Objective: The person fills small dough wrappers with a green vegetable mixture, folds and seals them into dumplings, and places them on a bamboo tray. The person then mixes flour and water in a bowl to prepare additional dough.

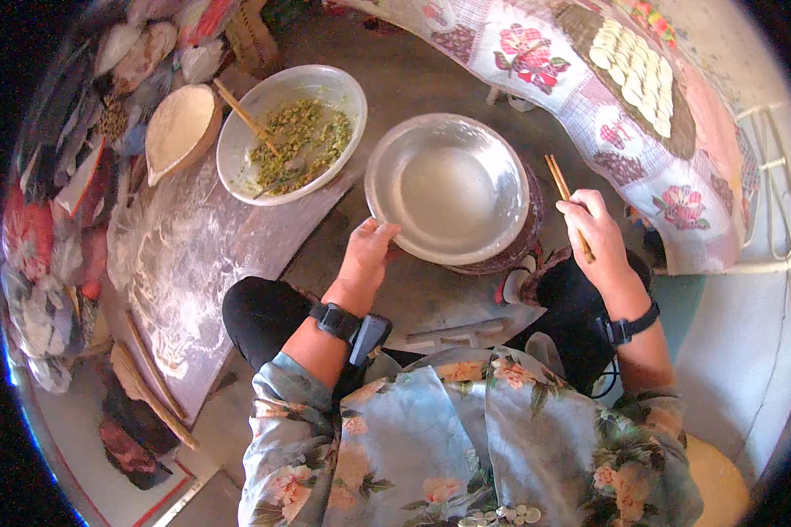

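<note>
A wide metal basin (pixel 447 188) rests on a round support in front of me, with what looks like thin pale liquid in its bottom. My left hand (pixel 368 253) grips its near-left rim between thumb and fingers. A pair of wooden chopsticks (pixel 559 178) is held in my right hand (pixel 591 227), to the right of the basin and apart from it, tips pointing away from me. Left of the basin, a white bowl (pixel 228 155) holds a chopped green filling (pixel 303 141), with chopsticks and a metal utensil standing in it.
A floury board (pixel 191 250) lies at left, with a gourd scoop of flour (pixel 183 125) and rolling pins (pixel 155 392) at its edges. Plastic bags (pixel 46 290) crowd the far left. On a floral-covered bed (pixel 580 99) at upper right, a tray (pixel 583 29) carries rows of dumplings (pixel 633 72).
</note>
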A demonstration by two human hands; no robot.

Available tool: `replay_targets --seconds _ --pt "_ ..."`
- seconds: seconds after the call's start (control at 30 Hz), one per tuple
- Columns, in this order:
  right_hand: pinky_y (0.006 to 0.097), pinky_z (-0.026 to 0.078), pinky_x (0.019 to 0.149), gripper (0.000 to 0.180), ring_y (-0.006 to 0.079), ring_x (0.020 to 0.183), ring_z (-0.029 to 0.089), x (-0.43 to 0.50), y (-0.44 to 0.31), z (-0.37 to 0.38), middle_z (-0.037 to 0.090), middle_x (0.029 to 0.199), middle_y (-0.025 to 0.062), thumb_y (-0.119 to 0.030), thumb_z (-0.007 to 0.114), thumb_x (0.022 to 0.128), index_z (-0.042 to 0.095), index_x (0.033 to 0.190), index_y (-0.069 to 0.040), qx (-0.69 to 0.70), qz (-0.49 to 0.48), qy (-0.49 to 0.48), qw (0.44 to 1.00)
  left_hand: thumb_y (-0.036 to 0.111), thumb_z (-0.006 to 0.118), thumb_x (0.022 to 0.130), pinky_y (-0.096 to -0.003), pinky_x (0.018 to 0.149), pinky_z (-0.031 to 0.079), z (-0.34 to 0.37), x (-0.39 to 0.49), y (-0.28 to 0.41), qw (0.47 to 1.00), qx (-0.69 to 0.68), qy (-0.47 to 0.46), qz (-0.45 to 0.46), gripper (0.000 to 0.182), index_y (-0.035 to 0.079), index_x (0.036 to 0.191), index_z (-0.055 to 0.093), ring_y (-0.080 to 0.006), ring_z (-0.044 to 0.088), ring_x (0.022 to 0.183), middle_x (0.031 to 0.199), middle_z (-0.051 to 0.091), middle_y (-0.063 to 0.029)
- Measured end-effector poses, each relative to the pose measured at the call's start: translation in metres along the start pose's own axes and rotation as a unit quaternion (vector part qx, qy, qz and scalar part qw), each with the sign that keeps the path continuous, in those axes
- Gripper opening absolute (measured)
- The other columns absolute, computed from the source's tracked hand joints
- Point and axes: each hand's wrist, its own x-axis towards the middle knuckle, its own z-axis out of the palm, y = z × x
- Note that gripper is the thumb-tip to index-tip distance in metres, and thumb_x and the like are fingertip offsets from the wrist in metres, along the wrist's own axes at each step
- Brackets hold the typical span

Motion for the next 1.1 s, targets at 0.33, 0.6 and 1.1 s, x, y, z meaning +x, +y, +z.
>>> replay_targets --seconds 0.33,0.6,1.1 --pt "0.0549 0.049 0.059 0.023 0.0428 0.070 0.063 -0.012 0.004 0.089 0.061 0.071 0.0220 -0.025 0.054 0.091 0.045 0.102 -0.007 0.135 -0.151 -0.187 0.961 0.013 0.059 0.090 -0.0402 0.082 0.053 0.036 -0.002 0.027 0.997 -0.059 0.004 0.038 0.024 0.008 0.113 0.059 -0.0206 0.064 0.094 0.107 0.066 -0.0046" --pt "0.0551 0.050 0.062 0.027 0.0440 0.067 0.063 -0.008 -0.016 0.137 0.059 0.065 0.0224 -0.029 0.050 0.094 0.042 0.106 -0.007 0.228 -0.213 -0.104 0.944 0.011 0.060 0.088 -0.0436 0.086 0.051 0.069 0.002 0.020 0.997 -0.073 -0.011 0.037 0.030 0.007 0.117 0.057 -0.0226 0.062 0.101 0.114 0.063 -0.0077" --pt "0.0425 0.049 0.063 0.033 0.0320 0.070 0.059 0.000 0.051 0.035 0.054 0.082 0.0077 -0.041 0.063 0.087 0.059 0.095 -0.010 0.294 -0.256 0.010 0.921 0.010 0.062 0.086 -0.0359 0.077 0.049 0.140 0.047 0.023 0.987 0.112 -0.007 0.113 0.021 0.003 0.106 0.060 -0.0214 0.061 0.088 0.100 0.065 -0.0086"
